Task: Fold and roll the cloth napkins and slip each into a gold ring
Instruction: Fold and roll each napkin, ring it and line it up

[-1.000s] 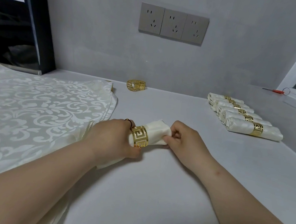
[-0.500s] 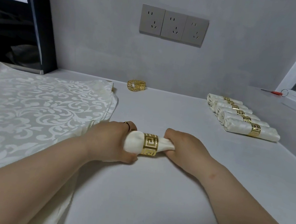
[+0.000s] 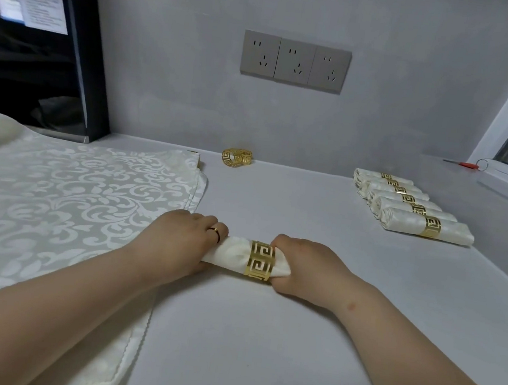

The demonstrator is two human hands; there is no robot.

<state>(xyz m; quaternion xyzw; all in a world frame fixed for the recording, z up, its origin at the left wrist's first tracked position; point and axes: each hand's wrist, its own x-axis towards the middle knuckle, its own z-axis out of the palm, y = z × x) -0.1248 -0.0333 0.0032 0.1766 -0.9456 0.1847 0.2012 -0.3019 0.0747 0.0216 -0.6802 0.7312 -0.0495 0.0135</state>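
Observation:
A rolled cream napkin point(image 3: 234, 254) lies across the grey counter just in front of me, with a gold cut-out ring point(image 3: 260, 260) around its middle. My left hand point(image 3: 179, 244) grips the roll's left end. The right end is covered by my right hand point(image 3: 300, 266), whose fingers are curled round it. Spare gold rings point(image 3: 237, 157) sit by the back wall. A stack of flat patterned napkins point(image 3: 69, 193) is spread out on the left.
Several finished ringed rolls point(image 3: 412, 212) lie in a row at the right. A dark appliance point(image 3: 39, 56) stands at the back left. Wall sockets point(image 3: 295, 61) sit above the counter. Red-handled scissors point(image 3: 466, 164) lie on the window ledge at the far right.
The ring has slid from the napkin's left part to its middle. The roll has dropped flat onto the counter, and both hands have closed over its ends.

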